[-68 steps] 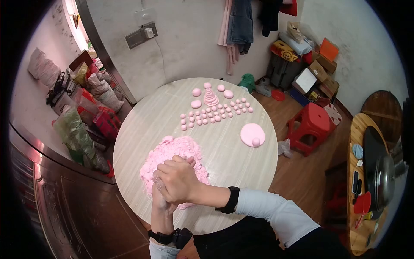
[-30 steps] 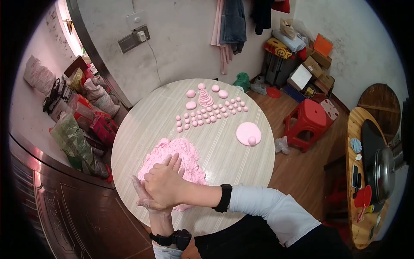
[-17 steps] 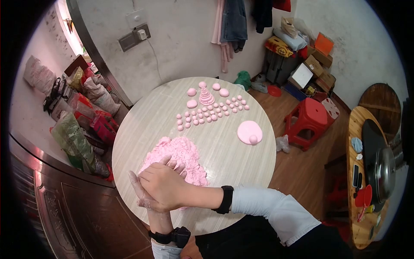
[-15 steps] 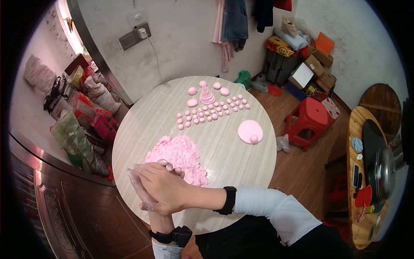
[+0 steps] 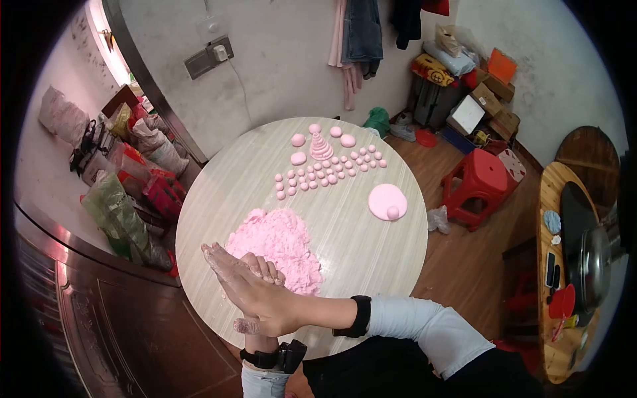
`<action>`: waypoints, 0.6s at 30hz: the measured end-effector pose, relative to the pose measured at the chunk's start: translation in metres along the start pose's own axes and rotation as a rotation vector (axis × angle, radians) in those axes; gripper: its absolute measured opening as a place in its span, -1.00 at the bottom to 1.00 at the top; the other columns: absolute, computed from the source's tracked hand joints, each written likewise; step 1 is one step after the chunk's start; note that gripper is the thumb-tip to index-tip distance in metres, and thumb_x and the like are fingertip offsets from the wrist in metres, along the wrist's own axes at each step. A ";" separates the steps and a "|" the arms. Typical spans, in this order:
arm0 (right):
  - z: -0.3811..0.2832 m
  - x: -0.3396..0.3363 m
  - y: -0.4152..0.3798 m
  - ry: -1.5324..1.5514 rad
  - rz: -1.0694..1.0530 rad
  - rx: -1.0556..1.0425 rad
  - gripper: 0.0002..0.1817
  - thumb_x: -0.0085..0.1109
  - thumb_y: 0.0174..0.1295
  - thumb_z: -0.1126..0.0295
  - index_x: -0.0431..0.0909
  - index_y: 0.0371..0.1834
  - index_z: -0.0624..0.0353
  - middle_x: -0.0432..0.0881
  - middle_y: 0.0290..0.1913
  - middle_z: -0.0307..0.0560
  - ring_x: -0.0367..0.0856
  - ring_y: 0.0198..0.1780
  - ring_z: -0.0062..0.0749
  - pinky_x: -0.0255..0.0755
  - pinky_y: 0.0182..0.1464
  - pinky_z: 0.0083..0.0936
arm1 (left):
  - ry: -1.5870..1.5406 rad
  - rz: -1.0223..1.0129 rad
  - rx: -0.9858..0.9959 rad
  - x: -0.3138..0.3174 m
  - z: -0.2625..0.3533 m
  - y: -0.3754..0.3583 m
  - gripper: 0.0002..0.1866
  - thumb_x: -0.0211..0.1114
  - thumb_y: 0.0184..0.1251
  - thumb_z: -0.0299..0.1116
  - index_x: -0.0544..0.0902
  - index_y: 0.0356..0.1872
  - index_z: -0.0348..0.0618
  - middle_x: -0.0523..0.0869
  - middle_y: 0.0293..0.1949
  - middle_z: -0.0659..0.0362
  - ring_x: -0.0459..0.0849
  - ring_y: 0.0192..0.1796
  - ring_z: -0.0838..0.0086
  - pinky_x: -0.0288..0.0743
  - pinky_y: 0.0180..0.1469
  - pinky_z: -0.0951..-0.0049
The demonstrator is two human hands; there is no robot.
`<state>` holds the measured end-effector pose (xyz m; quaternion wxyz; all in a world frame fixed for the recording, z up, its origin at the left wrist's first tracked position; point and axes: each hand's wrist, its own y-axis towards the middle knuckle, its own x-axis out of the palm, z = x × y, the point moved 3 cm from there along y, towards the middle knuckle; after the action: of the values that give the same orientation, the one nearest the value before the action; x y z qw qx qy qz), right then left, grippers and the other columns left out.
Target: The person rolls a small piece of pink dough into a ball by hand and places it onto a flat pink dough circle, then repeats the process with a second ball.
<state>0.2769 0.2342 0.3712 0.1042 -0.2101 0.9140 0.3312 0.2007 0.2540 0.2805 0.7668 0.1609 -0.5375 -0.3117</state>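
My right hand (image 5: 269, 306) lies across my left hand (image 5: 262, 267), palm against palm, over the near left part of the round table. The right fingers stretch toward the upper left, pressed together and dusted with pink. Curled, crumb-coated fingers of the left hand show past the right hand's far edge; the rest of it is mostly covered. Whatever is between the palms is hidden. Just beyond them lies a heap of crumbly pink dough (image 5: 275, 232). Farther back are rows of small pink balls (image 5: 322, 174) and a stacked pink cone (image 5: 321, 147) topped with a ball.
A flat pink disc (image 5: 387, 201) bearing a small ball lies at the right of the round table (image 5: 352, 252). Beyond are a red stool (image 5: 479, 178) and a wooden side table (image 5: 554, 345) with a lidded pan (image 5: 592, 268). Bags (image 5: 156, 149) pile up at left.
My right hand has slid and turned over the left, so its outstretched fingers point more upward and more curled left fingers show. The pink pieces on the table are unchanged.
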 end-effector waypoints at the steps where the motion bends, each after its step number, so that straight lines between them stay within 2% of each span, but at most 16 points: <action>1: 0.001 0.000 0.000 0.002 0.017 0.002 0.02 -0.10 0.25 -0.21 -0.28 0.47 0.36 -0.20 0.51 0.26 -0.19 0.51 0.10 -0.19 0.45 -0.17 | 0.021 0.088 -0.040 0.016 -0.015 -0.006 -0.14 -0.27 0.32 0.38 0.11 0.40 -0.13 0.28 0.33 0.04 0.38 0.26 0.33 0.34 0.23 0.35; 4: 0.006 -0.002 0.001 0.014 0.050 0.010 0.01 -0.13 0.25 -0.22 -0.25 0.47 0.36 -0.17 0.51 0.24 -0.17 0.51 0.09 -0.17 0.45 -0.16 | 0.092 0.363 -0.160 0.028 0.008 0.033 -0.13 -0.27 0.33 0.38 0.14 0.37 -0.19 0.36 0.23 0.06 0.42 0.21 0.34 0.35 0.22 0.35; 5: 0.010 -0.007 0.004 -0.243 0.074 -0.126 -0.06 -0.08 0.24 -0.14 -0.11 0.42 0.43 0.12 0.33 0.32 0.10 0.37 0.10 0.00 0.37 -0.15 | 0.120 0.454 -0.200 0.047 -0.010 0.029 -0.13 -0.27 0.33 0.38 0.15 0.36 -0.21 0.39 0.20 0.07 0.43 0.19 0.34 0.36 0.21 0.35; 6: 0.014 -0.010 0.006 -0.499 0.097 -0.262 -0.13 -0.03 0.23 -0.06 0.04 0.37 0.49 0.40 0.16 0.39 0.36 0.24 0.12 0.16 0.29 -0.14 | 0.149 0.545 -0.238 0.044 0.015 0.044 -0.12 -0.28 0.33 0.38 0.16 0.35 -0.24 0.42 0.17 0.08 0.44 0.17 0.35 0.36 0.21 0.36; 7: 0.020 -0.015 0.008 -0.498 0.099 -0.266 -0.13 -0.03 0.23 -0.06 0.04 0.37 0.49 0.40 0.16 0.39 0.36 0.24 0.12 0.16 0.29 -0.14 | 0.178 0.636 -0.273 0.059 0.008 0.029 -0.12 -0.28 0.33 0.39 0.17 0.34 -0.26 0.44 0.14 0.08 0.46 0.16 0.35 0.36 0.20 0.36; 8: 0.028 -0.023 0.009 -0.428 0.080 -0.135 -0.21 0.03 0.18 0.00 0.20 0.27 0.48 0.49 -0.07 0.32 0.46 0.05 0.09 0.27 0.16 -0.14 | 0.207 0.725 -0.310 0.069 0.008 0.038 -0.11 -0.28 0.33 0.39 0.18 0.33 -0.28 0.47 0.11 0.09 0.47 0.14 0.35 0.37 0.20 0.36; 9: 0.038 -0.026 0.008 -0.358 0.061 -0.002 -0.29 0.08 0.12 0.05 0.35 0.18 0.46 0.58 -0.29 0.25 0.56 -0.14 0.06 0.37 0.02 -0.13 | 0.208 0.723 -0.311 0.067 0.006 0.036 -0.11 -0.28 0.33 0.39 0.18 0.33 -0.28 0.47 0.11 0.09 0.47 0.14 0.35 0.37 0.20 0.36; 10: 0.036 -0.030 0.011 -0.347 0.244 -0.115 -0.56 0.12 0.04 0.12 0.59 -0.21 0.33 0.54 -0.53 0.10 0.54 -0.36 0.00 0.39 -0.18 -0.17 | 0.276 0.759 -0.242 0.063 0.005 0.032 -0.06 -0.28 0.30 0.42 0.19 0.31 -0.36 0.41 0.19 0.00 0.43 0.20 0.28 0.33 0.25 0.29; 11: 0.035 -0.031 0.009 -0.347 0.242 -0.114 -0.56 0.12 0.04 0.12 0.59 -0.21 0.33 0.54 -0.53 0.10 0.54 -0.36 0.00 0.39 -0.18 -0.17 | 0.343 0.794 -0.171 0.060 0.006 0.029 0.00 -0.29 0.28 0.45 0.19 0.30 -0.44 0.34 0.28 -0.10 0.39 0.26 0.20 0.29 0.30 0.22; 13: 0.037 -0.028 0.005 -0.391 -0.038 -0.017 -0.65 0.08 0.04 0.11 0.59 -0.43 0.21 0.61 -0.44 0.04 0.56 -0.28 -0.05 0.37 -0.23 -0.19 | 0.310 0.733 -0.209 0.057 0.004 0.028 -0.03 -0.27 0.28 0.44 0.24 0.27 -0.40 0.38 0.25 -0.07 0.39 0.26 0.23 0.29 0.30 0.24; 14: 0.036 -0.029 0.004 -0.389 -0.038 -0.016 -0.65 0.08 0.04 0.11 0.59 -0.43 0.21 0.61 -0.44 0.04 0.56 -0.28 -0.05 0.37 -0.23 -0.19 | 0.278 0.673 -0.256 0.057 0.001 0.026 -0.06 -0.26 0.28 0.44 0.29 0.25 -0.36 0.41 0.21 -0.04 0.40 0.26 0.25 0.29 0.30 0.26; 16: 0.035 -0.033 0.004 -0.396 0.017 0.007 -0.67 0.04 0.08 0.15 0.53 -0.65 0.16 0.57 -0.57 0.03 0.56 -0.41 -0.04 0.34 -0.30 -0.19 | 0.294 0.690 -0.259 0.052 0.001 0.021 -0.05 -0.25 0.27 0.45 0.28 0.26 -0.34 0.41 0.22 -0.02 0.40 0.26 0.25 0.28 0.31 0.26; 18: 0.035 -0.033 0.004 -0.371 0.050 0.068 -0.65 0.02 0.12 0.17 0.52 -0.68 0.16 0.54 -0.62 0.04 0.54 -0.47 -0.01 0.34 -0.32 -0.19 | 0.315 0.706 -0.258 0.054 0.002 0.020 -0.04 -0.25 0.26 0.46 0.28 0.27 -0.33 0.40 0.23 -0.01 0.39 0.27 0.25 0.27 0.32 0.25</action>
<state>0.3065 0.2701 0.3578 0.2699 -0.1188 0.8947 0.3355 0.2174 0.2345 0.3318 0.9137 -0.0852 -0.3920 -0.0659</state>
